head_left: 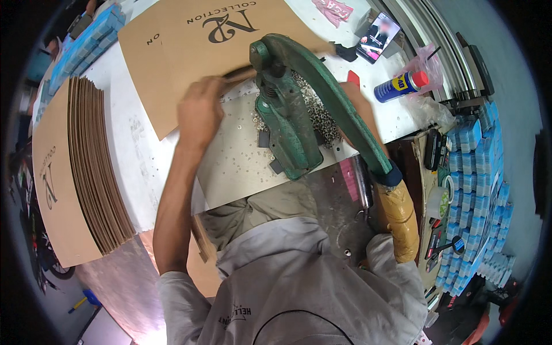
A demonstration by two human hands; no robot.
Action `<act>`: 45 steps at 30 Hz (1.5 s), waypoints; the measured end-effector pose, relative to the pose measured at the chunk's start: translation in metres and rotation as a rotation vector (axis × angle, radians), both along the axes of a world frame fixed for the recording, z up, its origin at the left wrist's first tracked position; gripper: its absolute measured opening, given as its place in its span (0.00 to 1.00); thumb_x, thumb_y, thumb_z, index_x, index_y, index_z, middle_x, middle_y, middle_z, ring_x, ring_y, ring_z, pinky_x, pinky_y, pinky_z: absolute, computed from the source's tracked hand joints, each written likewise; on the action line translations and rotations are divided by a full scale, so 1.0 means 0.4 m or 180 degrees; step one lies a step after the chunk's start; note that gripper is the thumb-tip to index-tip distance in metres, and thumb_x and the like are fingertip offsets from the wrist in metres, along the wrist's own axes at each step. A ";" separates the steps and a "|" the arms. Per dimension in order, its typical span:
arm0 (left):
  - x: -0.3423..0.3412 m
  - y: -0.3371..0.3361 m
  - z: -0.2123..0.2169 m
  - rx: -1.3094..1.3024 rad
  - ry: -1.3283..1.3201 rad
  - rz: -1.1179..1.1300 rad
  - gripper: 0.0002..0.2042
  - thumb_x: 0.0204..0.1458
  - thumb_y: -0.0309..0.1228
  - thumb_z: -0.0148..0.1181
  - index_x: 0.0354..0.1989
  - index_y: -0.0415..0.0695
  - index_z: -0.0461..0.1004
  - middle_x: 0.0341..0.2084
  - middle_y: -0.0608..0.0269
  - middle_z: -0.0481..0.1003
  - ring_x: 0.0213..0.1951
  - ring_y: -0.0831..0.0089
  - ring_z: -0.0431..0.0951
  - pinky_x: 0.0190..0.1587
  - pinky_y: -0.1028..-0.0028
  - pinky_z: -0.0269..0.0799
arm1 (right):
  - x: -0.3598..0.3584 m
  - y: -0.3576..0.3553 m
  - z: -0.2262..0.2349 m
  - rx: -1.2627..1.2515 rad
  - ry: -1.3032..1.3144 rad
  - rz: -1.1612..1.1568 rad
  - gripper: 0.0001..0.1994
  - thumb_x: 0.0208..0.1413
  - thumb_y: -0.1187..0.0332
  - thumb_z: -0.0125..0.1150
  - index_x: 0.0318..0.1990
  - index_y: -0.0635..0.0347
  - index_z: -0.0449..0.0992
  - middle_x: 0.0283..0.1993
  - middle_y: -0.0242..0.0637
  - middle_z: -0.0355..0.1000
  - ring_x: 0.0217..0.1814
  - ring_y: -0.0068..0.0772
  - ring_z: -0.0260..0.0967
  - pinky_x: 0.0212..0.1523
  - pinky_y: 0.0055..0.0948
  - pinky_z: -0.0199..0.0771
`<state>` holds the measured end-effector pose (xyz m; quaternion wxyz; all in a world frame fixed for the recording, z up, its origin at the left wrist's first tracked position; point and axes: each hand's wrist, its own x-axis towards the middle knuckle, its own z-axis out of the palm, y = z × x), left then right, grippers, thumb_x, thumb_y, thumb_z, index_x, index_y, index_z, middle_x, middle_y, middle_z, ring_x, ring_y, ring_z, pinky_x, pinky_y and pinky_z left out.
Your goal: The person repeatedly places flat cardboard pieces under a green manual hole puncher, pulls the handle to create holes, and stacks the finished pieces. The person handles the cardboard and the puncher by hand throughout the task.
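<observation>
Head view: left hand (199, 112) pinches edge of brown card (190, 54), flat on white surface (138, 161), its corner under head of green press (284, 121). Right hand hidden behind press lever (345, 121); its grip cannot be told. Loose eyelets (319, 112) heaped behind press. Card stack (86, 167) lies left; spray can (399, 86) right.

green press (287, 121), brown cardboard sheet (190, 52), blue spray can (399, 86)
</observation>
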<state>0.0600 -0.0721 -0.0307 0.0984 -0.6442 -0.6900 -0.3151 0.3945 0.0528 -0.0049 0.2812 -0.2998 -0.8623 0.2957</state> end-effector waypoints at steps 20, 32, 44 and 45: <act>0.094 -0.078 0.008 -0.1023 -0.4664 0.0413 0.12 0.62 0.28 0.66 0.47 0.34 0.74 0.36 0.56 0.81 0.30 0.78 0.81 0.31 0.77 0.79 | -0.069 -0.009 -0.161 -0.0336 -0.0638 -0.0366 0.06 0.57 0.77 0.66 0.42 0.61 0.80 0.35 0.38 0.75 0.37 0.34 0.73 0.41 0.35 0.72; -0.110 -0.080 0.018 -0.0978 -0.0131 -0.0121 0.26 0.54 0.40 0.71 0.62 0.47 0.77 0.67 0.44 0.69 0.70 0.34 0.62 0.71 0.38 0.55 | -0.112 -0.008 -0.055 0.0171 -0.1017 -0.0161 0.09 0.54 0.76 0.68 0.42 0.65 0.79 0.38 0.41 0.73 0.38 0.36 0.71 0.40 0.36 0.70; -0.042 -0.033 0.021 -0.0932 0.0097 0.0181 0.25 0.58 0.48 0.65 0.60 0.47 0.78 0.63 0.43 0.72 0.67 0.39 0.67 0.68 0.42 0.62 | -0.099 0.012 -0.073 -0.1265 -0.0278 -0.0189 0.08 0.55 0.71 0.73 0.39 0.63 0.81 0.34 0.29 0.74 0.36 0.20 0.68 0.40 0.28 0.68; -0.061 -0.032 0.022 -0.0726 0.0349 -0.0023 0.26 0.59 0.48 0.64 0.61 0.48 0.78 0.64 0.44 0.71 0.68 0.40 0.66 0.69 0.41 0.60 | -0.118 0.003 -0.058 -0.1488 -0.0176 -0.0362 0.11 0.54 0.71 0.72 0.43 0.65 0.81 0.39 0.33 0.78 0.42 0.23 0.72 0.47 0.28 0.72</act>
